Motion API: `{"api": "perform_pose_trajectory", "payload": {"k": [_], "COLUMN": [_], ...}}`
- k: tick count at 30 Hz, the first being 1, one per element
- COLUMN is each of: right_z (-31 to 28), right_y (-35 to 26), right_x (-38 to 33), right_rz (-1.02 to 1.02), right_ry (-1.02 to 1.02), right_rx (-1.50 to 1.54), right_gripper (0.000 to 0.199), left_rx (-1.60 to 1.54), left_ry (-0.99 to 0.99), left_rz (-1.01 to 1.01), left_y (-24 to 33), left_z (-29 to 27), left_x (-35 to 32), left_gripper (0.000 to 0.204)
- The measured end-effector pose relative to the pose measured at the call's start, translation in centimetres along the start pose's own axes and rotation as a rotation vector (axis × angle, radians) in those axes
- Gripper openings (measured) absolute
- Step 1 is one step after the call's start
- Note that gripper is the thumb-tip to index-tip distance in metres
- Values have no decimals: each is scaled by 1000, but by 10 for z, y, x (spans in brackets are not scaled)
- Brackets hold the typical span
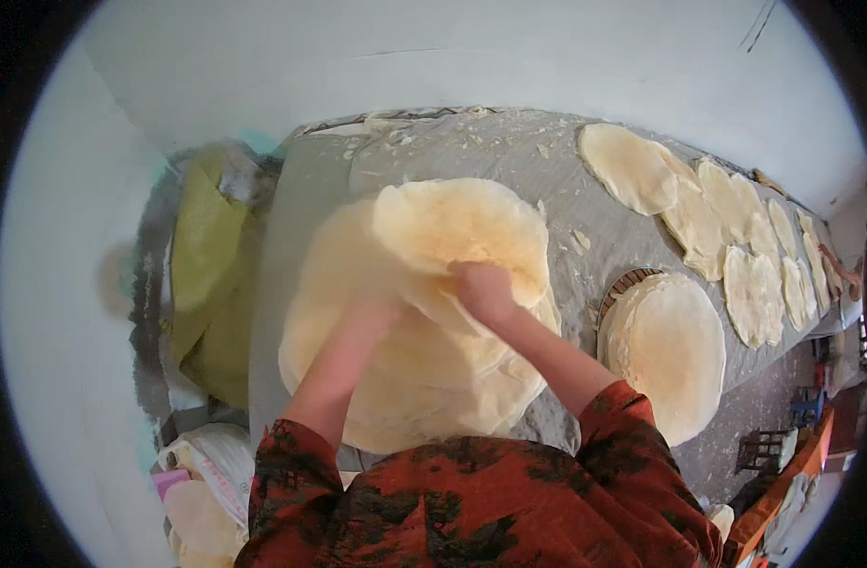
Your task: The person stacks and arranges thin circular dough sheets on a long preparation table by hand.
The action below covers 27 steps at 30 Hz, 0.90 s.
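Note:
A large stack of thin, round flatbreads lies in front of me on a grey cloth. Above it, one pale flatbread is raised and bent. My right hand is closed on the near edge of this sheet, its knuckles up. My left hand is over the left part of the stack, close to the same sheet, but motion smears its fingers. A second pile of flatbreads rests on a round woven tray to my right.
Several single flatbreads lie spread along the far right of the grey cloth. Another person's arm reaches in there. A green-yellow cloth and a white plastic bag are at left. A blue stool stands at right.

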State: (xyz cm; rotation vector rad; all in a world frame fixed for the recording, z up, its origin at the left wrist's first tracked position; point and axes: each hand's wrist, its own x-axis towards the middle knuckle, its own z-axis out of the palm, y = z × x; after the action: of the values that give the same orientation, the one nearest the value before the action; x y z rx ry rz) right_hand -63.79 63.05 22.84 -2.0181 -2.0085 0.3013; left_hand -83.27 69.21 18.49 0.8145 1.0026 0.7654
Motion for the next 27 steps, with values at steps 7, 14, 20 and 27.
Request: {"api": "perform_pose_trajectory", "payload": {"k": [7,14,20,27], "right_z": [32,-161,6,49], "right_y": [-17,-46,-22,-24], "right_x": [-3,59,-23,-30], "right_rz": [207,-153,-103,75], "right_ry": [-121,337,291,140], "right_rx": [-22,-190,-197,6], "right_gripper": [28,23,18,15], "left_rx": [-222,-101,-70,-227], "left_ry": [-145,302,132,269], "left_rz": [-1,221,-209,-2], "left_y": [-40,-74,-46,-40], "left_z": [-35,-45,-10,2], "left_x": [5,-37,-27,-39], "left_gripper": [23,13,12,20]}}
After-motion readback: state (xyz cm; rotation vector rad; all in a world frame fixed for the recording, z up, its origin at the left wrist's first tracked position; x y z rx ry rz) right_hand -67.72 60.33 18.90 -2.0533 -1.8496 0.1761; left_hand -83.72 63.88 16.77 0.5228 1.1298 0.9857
